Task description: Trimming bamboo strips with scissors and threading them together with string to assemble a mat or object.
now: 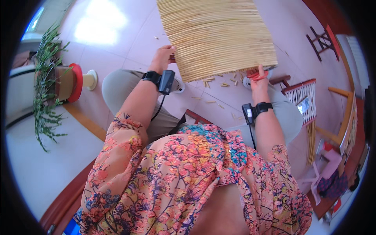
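Observation:
My left hand [163,56] grips the left edge of a pale mat [217,35] made of many thin parallel sticks, with fingertips on its border. My right hand [255,78] is at the mat's lower right corner, closed on a red-handled tool [264,74] like shears, partly hidden by the fingers and mat. A finger is raised against the mat. Short cut stick pieces [225,84] lie scattered on the tiled floor [137,31] below the mat, between my bent knees.
A leafy plant [49,86] and a red-rimmed spool [76,82] stand at left. At right are a folding stool [320,42], a stool with woven straps [297,94], long sticks [311,145], a wooden chair [337,135] and a person [331,184] in checked clothing.

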A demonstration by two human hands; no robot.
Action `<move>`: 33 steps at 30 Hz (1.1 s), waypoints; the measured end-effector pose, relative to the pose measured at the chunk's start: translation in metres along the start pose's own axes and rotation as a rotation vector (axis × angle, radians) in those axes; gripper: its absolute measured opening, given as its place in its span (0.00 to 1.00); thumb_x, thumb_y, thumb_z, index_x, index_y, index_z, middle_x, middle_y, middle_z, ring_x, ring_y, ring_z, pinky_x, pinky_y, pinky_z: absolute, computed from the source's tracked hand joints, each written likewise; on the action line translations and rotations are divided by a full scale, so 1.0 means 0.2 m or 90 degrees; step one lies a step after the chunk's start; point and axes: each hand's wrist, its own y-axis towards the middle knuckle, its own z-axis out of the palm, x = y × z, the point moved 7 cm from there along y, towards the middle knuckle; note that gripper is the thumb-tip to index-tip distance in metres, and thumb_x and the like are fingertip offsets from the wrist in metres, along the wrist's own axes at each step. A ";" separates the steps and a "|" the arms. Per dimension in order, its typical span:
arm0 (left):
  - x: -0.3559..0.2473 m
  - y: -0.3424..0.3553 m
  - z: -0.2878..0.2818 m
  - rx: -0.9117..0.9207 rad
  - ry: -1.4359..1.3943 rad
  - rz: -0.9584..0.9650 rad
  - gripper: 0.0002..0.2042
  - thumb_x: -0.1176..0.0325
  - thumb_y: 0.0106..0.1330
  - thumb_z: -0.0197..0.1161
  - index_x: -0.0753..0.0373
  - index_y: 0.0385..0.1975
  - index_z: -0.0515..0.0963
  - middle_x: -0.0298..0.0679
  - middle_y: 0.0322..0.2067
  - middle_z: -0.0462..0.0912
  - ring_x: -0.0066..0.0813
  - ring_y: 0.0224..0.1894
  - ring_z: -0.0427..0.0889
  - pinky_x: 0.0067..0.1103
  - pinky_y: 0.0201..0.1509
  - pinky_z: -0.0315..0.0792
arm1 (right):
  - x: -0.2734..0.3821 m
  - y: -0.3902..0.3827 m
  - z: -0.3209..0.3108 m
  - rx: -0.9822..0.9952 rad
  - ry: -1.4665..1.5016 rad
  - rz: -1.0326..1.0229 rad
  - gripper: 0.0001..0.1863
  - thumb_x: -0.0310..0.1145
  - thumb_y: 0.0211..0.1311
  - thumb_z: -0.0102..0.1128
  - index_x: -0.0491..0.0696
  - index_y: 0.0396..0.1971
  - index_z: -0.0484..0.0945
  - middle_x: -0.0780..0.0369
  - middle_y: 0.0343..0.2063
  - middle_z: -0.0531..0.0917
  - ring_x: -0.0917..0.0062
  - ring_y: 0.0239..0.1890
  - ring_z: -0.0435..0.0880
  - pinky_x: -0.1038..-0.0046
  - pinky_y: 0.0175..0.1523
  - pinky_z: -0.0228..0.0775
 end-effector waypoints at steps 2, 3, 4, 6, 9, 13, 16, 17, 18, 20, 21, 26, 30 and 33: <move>-0.02 -0.03 -0.01 -0.066 0.003 -0.014 0.17 0.61 0.66 0.51 0.69 0.45 0.69 0.43 0.38 0.76 0.31 0.37 0.76 0.25 0.41 0.72 | 0.00 -0.05 0.00 -0.033 -0.021 -0.016 0.10 0.36 0.57 0.59 0.45 0.33 0.72 0.60 0.26 0.79 0.68 0.28 0.79 0.67 0.33 0.73; -0.01 -0.02 -0.01 -0.050 0.007 -0.011 0.17 0.61 0.66 0.51 0.69 0.45 0.69 0.43 0.38 0.76 0.31 0.37 0.76 0.25 0.41 0.72 | 0.01 -0.07 0.00 -0.058 -0.045 -0.019 0.12 0.38 0.57 0.59 0.45 0.32 0.72 0.60 0.25 0.78 0.68 0.27 0.78 0.66 0.34 0.72; 0.02 -0.01 -0.04 -0.044 -0.029 -0.038 0.16 0.61 0.66 0.51 0.69 0.44 0.69 0.44 0.37 0.76 0.31 0.36 0.77 0.26 0.39 0.73 | 0.01 -0.06 0.02 -0.057 -0.039 -0.031 0.12 0.38 0.57 0.59 0.45 0.32 0.72 0.60 0.25 0.78 0.68 0.27 0.78 0.66 0.34 0.72; 0.05 0.02 -0.02 -0.013 -0.061 -0.062 0.16 0.61 0.66 0.51 0.68 0.43 0.70 0.44 0.36 0.76 0.31 0.34 0.77 0.26 0.38 0.73 | 0.01 -0.04 -0.02 -0.074 -0.036 -0.034 0.12 0.37 0.57 0.59 0.45 0.33 0.72 0.60 0.26 0.78 0.69 0.27 0.78 0.67 0.34 0.73; 0.05 0.00 0.07 0.044 -0.045 -0.055 0.17 0.59 0.68 0.45 0.68 0.46 0.69 0.43 0.38 0.76 0.30 0.37 0.77 0.25 0.40 0.73 | 0.01 0.00 -0.02 -0.035 -0.033 -0.049 0.12 0.36 0.57 0.59 0.44 0.35 0.71 0.59 0.28 0.79 0.68 0.30 0.80 0.67 0.35 0.73; 0.02 -0.01 0.04 -0.012 0.057 -0.042 0.16 0.60 0.69 0.43 0.66 0.46 0.68 0.39 0.35 0.77 0.26 0.33 0.78 0.23 0.38 0.74 | 0.00 -0.03 0.04 -0.024 -0.046 -0.046 0.12 0.31 0.57 0.57 0.44 0.40 0.72 0.57 0.36 0.79 0.67 0.36 0.80 0.64 0.41 0.74; 0.06 0.02 -0.01 0.003 0.041 -0.044 0.14 0.60 0.69 0.43 0.63 0.46 0.68 0.37 0.34 0.77 0.25 0.33 0.78 0.22 0.36 0.75 | 0.01 -0.05 0.09 0.007 -0.055 -0.079 0.11 0.32 0.57 0.57 0.44 0.38 0.72 0.58 0.31 0.80 0.69 0.30 0.81 0.68 0.34 0.75; 0.07 0.01 -0.01 -0.034 0.015 -0.050 0.14 0.61 0.69 0.45 0.64 0.44 0.68 0.37 0.33 0.77 0.25 0.31 0.78 0.21 0.34 0.74 | 0.01 -0.04 0.08 0.018 -0.053 -0.086 0.11 0.32 0.57 0.57 0.44 0.38 0.72 0.58 0.31 0.80 0.69 0.30 0.81 0.68 0.34 0.75; 0.07 0.01 -0.01 -0.037 0.004 -0.050 0.13 0.62 0.68 0.46 0.64 0.44 0.68 0.37 0.33 0.77 0.25 0.31 0.78 0.21 0.34 0.74 | 0.00 -0.04 0.06 -0.003 -0.072 -0.071 0.11 0.32 0.57 0.57 0.44 0.37 0.72 0.58 0.30 0.80 0.70 0.28 0.81 0.69 0.32 0.75; 0.05 -0.02 0.01 -0.040 -0.008 -0.052 0.13 0.63 0.68 0.47 0.64 0.44 0.69 0.37 0.33 0.77 0.25 0.32 0.78 0.21 0.35 0.73 | 0.00 -0.06 0.02 -0.071 -0.097 -0.068 0.10 0.31 0.55 0.60 0.44 0.34 0.72 0.59 0.26 0.79 0.72 0.21 0.79 0.72 0.27 0.74; 0.02 -0.03 0.02 -0.061 0.039 -0.035 0.12 0.63 0.67 0.47 0.64 0.43 0.69 0.37 0.33 0.77 0.25 0.33 0.77 0.22 0.36 0.72 | 0.00 -0.05 0.02 -0.068 -0.096 -0.070 0.10 0.31 0.55 0.60 0.44 0.34 0.72 0.59 0.26 0.79 0.72 0.21 0.79 0.72 0.27 0.74; 0.00 -0.04 -0.01 -0.089 0.095 -0.009 0.11 0.65 0.66 0.49 0.65 0.42 0.70 0.38 0.34 0.77 0.26 0.37 0.76 0.25 0.39 0.70 | 0.02 -0.07 0.03 -0.085 -0.056 -0.071 0.10 0.29 0.53 0.61 0.43 0.33 0.71 0.59 0.26 0.78 0.71 0.24 0.79 0.70 0.29 0.75; 0.02 0.00 -0.03 -0.050 0.036 0.006 0.11 0.66 0.66 0.49 0.66 0.42 0.70 0.39 0.35 0.77 0.28 0.34 0.78 0.25 0.38 0.73 | 0.01 -0.05 0.06 -0.044 -0.067 -0.065 0.11 0.27 0.52 0.62 0.43 0.34 0.71 0.58 0.29 0.79 0.70 0.26 0.80 0.70 0.30 0.75; 0.04 0.01 -0.02 0.009 0.029 -0.044 0.10 0.68 0.65 0.50 0.65 0.41 0.70 0.39 0.34 0.78 0.29 0.33 0.79 0.26 0.38 0.74 | 0.01 -0.07 0.10 -0.032 -0.082 -0.075 0.11 0.27 0.52 0.61 0.45 0.37 0.73 0.59 0.32 0.80 0.70 0.32 0.81 0.69 0.36 0.76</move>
